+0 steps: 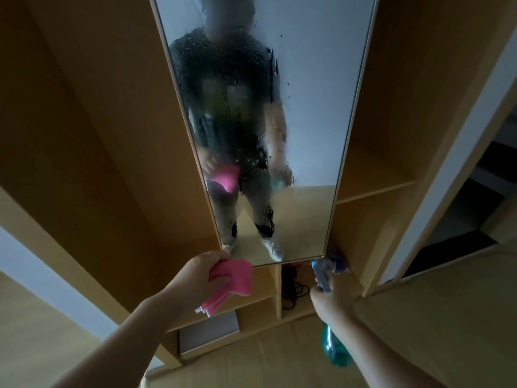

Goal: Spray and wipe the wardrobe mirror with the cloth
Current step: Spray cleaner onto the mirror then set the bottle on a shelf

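The tall wardrobe mirror (307, 113) fills the upper middle of the head view, wet with droplets and runs and fogged over the reflected person. My left hand (198, 273) grips a folded pink cloth (232, 284) just below the mirror's lower left corner. My right hand (333, 298) holds a spray bottle (324, 275) below the lower right corner; its blue nozzle points up toward the glass and its teal body (334, 348) hangs under my wrist.
Wooden wardrobe panels (98, 135) flank the mirror. Open shelves (377, 189) sit to the right. Low cubbies below hold a black cable (293, 289) and a grey box (209, 331). Wooden floor (279, 359) lies underneath. A dark doorway (481, 205) opens far right.
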